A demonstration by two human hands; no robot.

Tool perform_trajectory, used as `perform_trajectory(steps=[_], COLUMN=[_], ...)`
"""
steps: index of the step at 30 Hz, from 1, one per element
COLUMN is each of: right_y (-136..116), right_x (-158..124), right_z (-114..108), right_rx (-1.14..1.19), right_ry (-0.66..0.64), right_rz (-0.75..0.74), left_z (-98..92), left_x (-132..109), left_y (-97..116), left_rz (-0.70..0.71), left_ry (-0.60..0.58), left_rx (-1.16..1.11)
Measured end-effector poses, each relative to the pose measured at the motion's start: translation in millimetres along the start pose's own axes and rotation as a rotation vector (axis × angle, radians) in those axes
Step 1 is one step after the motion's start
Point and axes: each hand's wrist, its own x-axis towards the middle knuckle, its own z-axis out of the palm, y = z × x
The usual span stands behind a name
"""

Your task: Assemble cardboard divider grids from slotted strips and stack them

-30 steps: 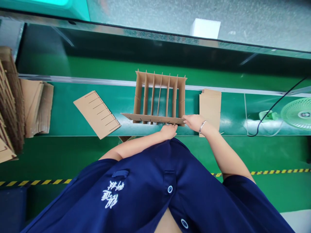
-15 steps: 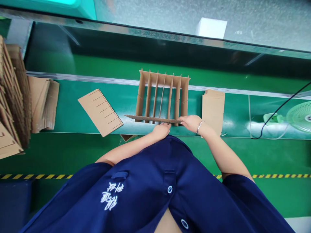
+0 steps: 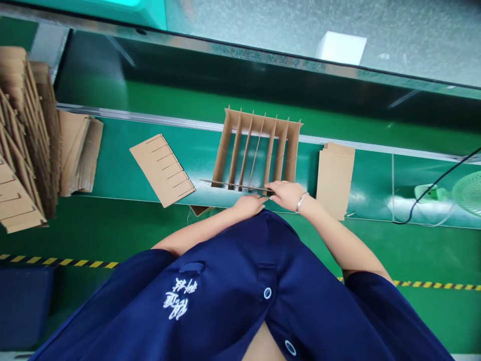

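A cardboard divider grid (image 3: 246, 119) stands on the green bench, with several parallel strips joined to a cross piece at its far side. Along its near side is a cardboard strip (image 3: 225, 184) seen nearly edge-on. My right hand (image 3: 287, 194) grips this strip near its right end, fingers closed on it. Just left of it, my left hand (image 3: 248, 204) is closed at the strip's near side, its fingertips close to my right hand; what it pinches is too small to make out.
A slotted cardboard sheet (image 3: 162, 170) lies left of the grid. Flat cardboard pieces (image 3: 335, 178) lie to the right. Tall cardboard stacks (image 3: 32, 135) stand at far left. A green fan (image 3: 468, 193) and a black cable are at far right, a white block (image 3: 342, 47) behind.
The view has shifted a little. My right hand has moved left along the strip, closer to my left hand. The near strip now looks thinner, more edge-on.
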Motion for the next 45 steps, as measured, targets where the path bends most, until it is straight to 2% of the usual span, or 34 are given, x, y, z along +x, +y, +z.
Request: perform_trajectory(steps=[3, 7, 10, 15, 21, 26, 30, 32, 37, 41, 45], right_y=[-15, -18, -14, -17, -55, -71, -68, -68, -73, -75, -74], right_x=[15, 27, 30, 31, 53, 75, 78, 80, 87, 91, 91], right_z=[-3, -4, -5, -15, -24, -22, -22, -22, -24, -27, -29], right_rx=[-0.018, -0.067, -0.094, -0.086, -0.044, -0.136, -0.16, -0.17, -0.216, -0.202, -0.176], right_ry=[-0.026, -0.082, -0.101, -0.139, -0.005, -0.057, -0.063, -0.071, -0.104, -0.109, -0.117], right_rz=[0.004, 0.005, -0.003, -0.013, -0.06, -0.071, -0.085, -0.09, -0.084, -0.074, -0.058], left_z=[-3.5, -3.9, -0.1, 2.1, -3.0, -1.7, 2.2, 3.0, 1.3, 0.5, -0.7], left_x=[-25, -58, -66, -46, -29, -43, -64, -68, -53, -46, -55], left_y=[-24, -65, -83, -80, -73, -77, -97, -108, -120, -118, -114], left_rz=[-0.133, -0.503, -0.662, -0.649, -0.682, -0.672, -0.792, -0.841, -0.802, -0.813, -0.819], left_ry=[0.055, 0.145, 0.191, 0.197, 0.178, 0.222, 0.4, 0.445, 0.32, 0.295, 0.298], left_rx=[-0.085, -0.102, -0.143, -0.137, -0.097, -0.178, -0.27, -0.283, -0.205, -0.162, -0.149])
